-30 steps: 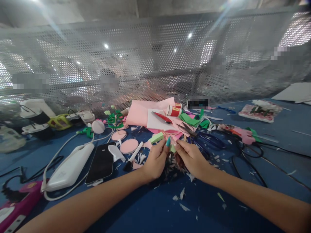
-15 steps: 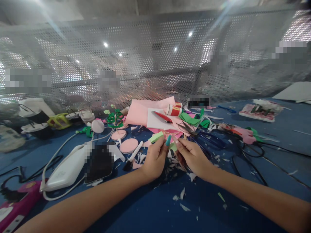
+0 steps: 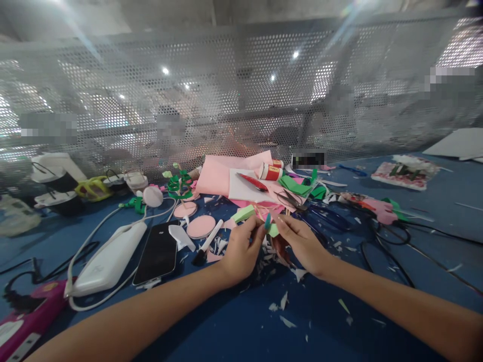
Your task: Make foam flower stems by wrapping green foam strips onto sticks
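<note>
My left hand [image 3: 241, 249] and my right hand [image 3: 302, 244] meet over the middle of the blue table [image 3: 234, 322]. Between the fingertips of both hands I pinch a small light green foam piece [image 3: 272, 230]; the left fingers have teal nails. A dark reddish bit hangs under the right hand and is mostly hidden. A green foam block [image 3: 243, 213] lies just beyond the left hand. Pink foam discs [image 3: 200, 227] lie to the left.
A black phone [image 3: 156, 254] and a white power bank [image 3: 107, 261] with cables lie left. Pink sheets [image 3: 226, 176], a glue tube [image 3: 269, 172], scissors [image 3: 320, 216] and green scraps lie behind. Black cables [image 3: 388, 251] run right. A perforated metal screen [image 3: 241, 95] closes the back.
Both hands stay together in the middle; the fingers have shifted slightly around the green piece. Nothing else on the table has moved.
</note>
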The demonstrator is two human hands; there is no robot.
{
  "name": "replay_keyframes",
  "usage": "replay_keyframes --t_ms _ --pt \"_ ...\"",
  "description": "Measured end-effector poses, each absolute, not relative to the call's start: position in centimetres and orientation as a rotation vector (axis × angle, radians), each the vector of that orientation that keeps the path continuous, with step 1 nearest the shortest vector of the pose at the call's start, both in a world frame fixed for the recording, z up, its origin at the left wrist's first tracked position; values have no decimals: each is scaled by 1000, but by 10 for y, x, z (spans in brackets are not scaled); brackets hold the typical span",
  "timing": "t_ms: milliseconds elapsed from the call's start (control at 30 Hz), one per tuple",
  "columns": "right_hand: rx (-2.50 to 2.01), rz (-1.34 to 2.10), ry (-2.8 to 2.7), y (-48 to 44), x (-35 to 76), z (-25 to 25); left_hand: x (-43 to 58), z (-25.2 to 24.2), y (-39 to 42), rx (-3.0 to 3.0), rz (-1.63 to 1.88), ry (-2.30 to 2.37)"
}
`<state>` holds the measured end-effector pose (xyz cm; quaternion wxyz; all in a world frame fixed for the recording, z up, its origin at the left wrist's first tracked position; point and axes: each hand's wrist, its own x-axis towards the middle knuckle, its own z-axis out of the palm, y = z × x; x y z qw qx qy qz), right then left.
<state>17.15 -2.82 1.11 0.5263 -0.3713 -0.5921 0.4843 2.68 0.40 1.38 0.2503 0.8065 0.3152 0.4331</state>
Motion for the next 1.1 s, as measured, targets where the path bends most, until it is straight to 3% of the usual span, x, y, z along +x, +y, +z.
replay_keyframes --t_ms 333,800,1100 --pt "-1016 944 -1399 -29 168 9 27 14 3 2267 1149 934" --pt "-975 1013 -1331 -31 166 7 26 12 4 2183 1131 795" --pt "-1024 818 -1422 -34 164 6 26 11 5 2209 1106 835"
